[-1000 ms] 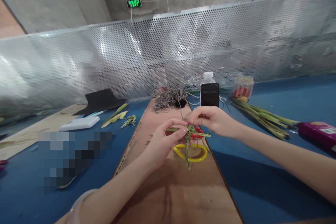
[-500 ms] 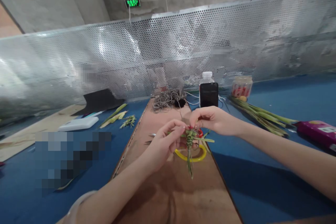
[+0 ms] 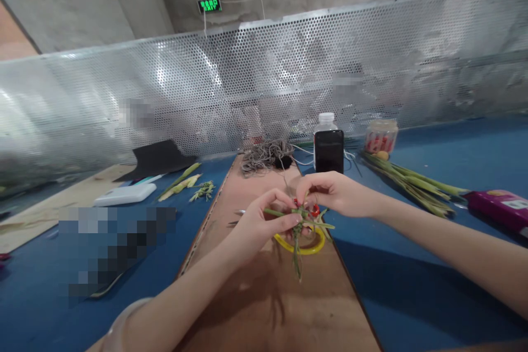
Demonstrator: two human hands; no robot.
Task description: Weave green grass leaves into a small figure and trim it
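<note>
A small woven green leaf piece (image 3: 297, 229), with loose strips sticking out sideways and a tail hanging down, is held above the wooden board (image 3: 264, 308). My left hand (image 3: 258, 225) is closed on it, thumb pressed over the woven part. My right hand (image 3: 334, 193) pinches at its top edge; fingertips overlap there, so the exact strip is hard to make out. Something small and red shows between the hands. Beneath them lie scissors with a yellow handle loop (image 3: 305, 250); grey blade tips show left of my left hand, and the middle is hidden.
Grey cord (image 3: 266, 157) lies tangled at the board's far end. Beyond my right hand a phone (image 3: 329, 151) leans on a white-capped bottle (image 3: 326, 119). Long leaves (image 3: 412, 184), a jar (image 3: 381, 136) and a purple pack (image 3: 495, 210) sit right; leaf scraps (image 3: 202, 191) lie left.
My left thumb has moved down and right over the woven leaf piece, which has turned slightly. My right hand has shifted a little lower, still pinching at the top.
</note>
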